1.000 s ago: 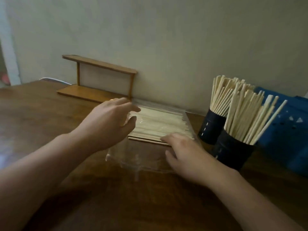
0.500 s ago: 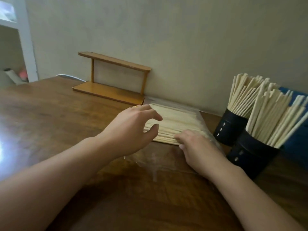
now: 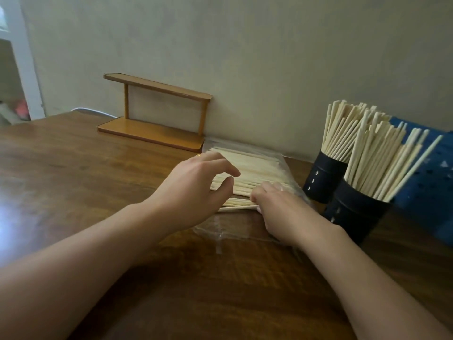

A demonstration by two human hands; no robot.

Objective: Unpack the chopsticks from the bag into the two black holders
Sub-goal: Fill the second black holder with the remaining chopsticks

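Chopsticks [image 3: 255, 173] lie flat in the clear bag [image 3: 235, 227] on the bench [image 3: 73, 173], long axis left-right, directly ahead of both hands. Black holders [image 3: 353, 209] stand right, nearer the right hand [image 3: 279, 207], which curls onto the near sticks. Left hand [image 3: 196, 190] hovers, thumb and forefinger parted, holding nothing.

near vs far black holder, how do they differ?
The near holder sits closer to the camera and further right; the far holder stands behind it, nearer the wall. The near holder's chopsticks fan out rightward; the far holder's chopsticks stand more upright. Both are black, upright, and packed with pale chopsticks.
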